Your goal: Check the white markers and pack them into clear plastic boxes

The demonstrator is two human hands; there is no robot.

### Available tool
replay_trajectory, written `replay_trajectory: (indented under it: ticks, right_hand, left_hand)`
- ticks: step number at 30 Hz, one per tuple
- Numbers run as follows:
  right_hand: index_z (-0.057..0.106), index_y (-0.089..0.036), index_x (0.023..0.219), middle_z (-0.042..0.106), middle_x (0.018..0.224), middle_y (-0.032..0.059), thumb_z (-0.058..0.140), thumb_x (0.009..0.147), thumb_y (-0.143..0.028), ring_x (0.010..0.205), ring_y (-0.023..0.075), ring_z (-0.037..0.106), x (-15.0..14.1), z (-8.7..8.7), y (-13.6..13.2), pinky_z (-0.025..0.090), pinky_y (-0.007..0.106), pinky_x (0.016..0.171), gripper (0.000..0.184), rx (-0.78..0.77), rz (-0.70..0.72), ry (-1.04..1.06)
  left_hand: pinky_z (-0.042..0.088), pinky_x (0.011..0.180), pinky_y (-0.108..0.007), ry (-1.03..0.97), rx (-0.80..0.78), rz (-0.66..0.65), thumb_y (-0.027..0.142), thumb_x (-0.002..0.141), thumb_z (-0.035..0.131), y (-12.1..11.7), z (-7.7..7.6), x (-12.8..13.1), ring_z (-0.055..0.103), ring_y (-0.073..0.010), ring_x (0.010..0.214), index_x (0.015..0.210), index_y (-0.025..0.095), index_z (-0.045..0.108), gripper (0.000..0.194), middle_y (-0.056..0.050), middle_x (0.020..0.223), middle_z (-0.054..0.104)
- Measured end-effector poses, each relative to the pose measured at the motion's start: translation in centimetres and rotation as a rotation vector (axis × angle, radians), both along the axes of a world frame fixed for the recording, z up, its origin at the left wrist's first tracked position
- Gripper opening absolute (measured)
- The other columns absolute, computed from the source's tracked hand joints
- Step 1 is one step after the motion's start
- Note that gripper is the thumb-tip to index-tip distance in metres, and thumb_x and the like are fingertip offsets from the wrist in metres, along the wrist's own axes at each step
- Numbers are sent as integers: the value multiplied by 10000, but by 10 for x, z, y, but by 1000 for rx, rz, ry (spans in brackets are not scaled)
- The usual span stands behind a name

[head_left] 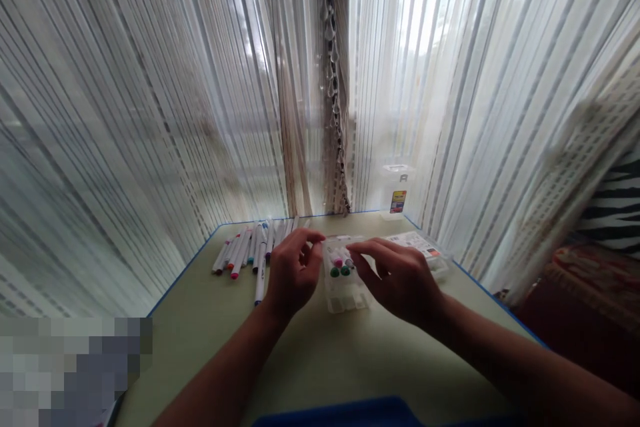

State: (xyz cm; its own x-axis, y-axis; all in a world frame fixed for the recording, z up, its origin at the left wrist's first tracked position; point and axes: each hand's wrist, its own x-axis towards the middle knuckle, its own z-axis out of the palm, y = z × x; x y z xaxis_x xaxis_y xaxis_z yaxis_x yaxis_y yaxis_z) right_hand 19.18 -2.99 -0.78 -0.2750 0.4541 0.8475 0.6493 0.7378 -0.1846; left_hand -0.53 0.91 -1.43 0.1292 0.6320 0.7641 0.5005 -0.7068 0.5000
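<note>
A clear plastic marker case [346, 301] stands on the table between my hands. Inside it lie several white markers, their pink, green and grey cap ends facing me; one is a green-capped marker [335, 272]. My left hand [297, 270] is curled at the case's left edge, index finger and thumb closed against it. Over the right part of the case, my right hand [400, 273] pinches at a grey-capped marker [350, 264]; its fingertips partly cover that marker. Left of my left hand, a loose pile of white markers [245, 250] with mixed cap colours lies on the table.
Behind my right hand lies another clear case [417, 243] with a printed label. A clear upright container [395, 197] with a coloured sticker stands at the far corner. String curtains [240, 113] hang behind the blue-edged table [200, 340]. A blue object [340, 413] is at the near edge.
</note>
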Motion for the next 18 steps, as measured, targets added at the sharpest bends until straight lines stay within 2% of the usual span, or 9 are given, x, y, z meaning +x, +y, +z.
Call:
replay_trajectory:
  ticks: [3, 6, 8, 12, 18]
  right_hand:
    - [732, -178, 900, 662, 619, -13, 611, 937, -206, 437, 93, 510, 12, 3, 8, 419, 232, 478, 130, -13, -46, 183]
    - [691, -170, 829, 660, 636, 6, 577, 956, -284, 461, 110, 552, 26, 0, 24, 413, 235, 471, 205, -148, -46, 350]
    - [663, -174, 781, 648, 625, 13, 570, 951, -329, 494, 130, 588, 32, -5, 36, 425, 239, 482, 248, -231, -36, 413]
    - [619, -187, 666, 584, 515, -2, 564, 935, -380, 463, 133, 543, 37, -16, 52, 412, 251, 491, 335, -321, -19, 367]
    - [561, -204, 567, 562, 472, -4, 562, 910, -409, 442, 126, 490, 37, -21, 57, 377, 252, 479, 400, -359, -3, 315]
  left_hand:
    - [441, 584, -243, 5, -13, 10, 193, 911, 533, 1, 0, -1, 565, -122, 595, 868, 179, 683, 157, -5, 749, 669]
    - [442, 611, -252, 6, -57, 13, 221, 920, 519, 4, -3, -2, 585, -133, 628, 889, 173, 694, 184, -11, 760, 675]
    - [423, 604, -257, 13, -112, 33, 244, 924, 509, 8, -5, -4, 571, -139, 610, 881, 171, 701, 210, 3, 699, 642]
    - [350, 557, -261, 21, -236, 127, 265, 915, 489, 18, -10, -8, 494, -141, 509, 812, 175, 709, 259, 47, 515, 485]
    - [390, 597, -268, 57, -255, 351, 258, 901, 478, 32, -3, -27, 575, -165, 566, 851, 184, 731, 268, 16, 570, 601]
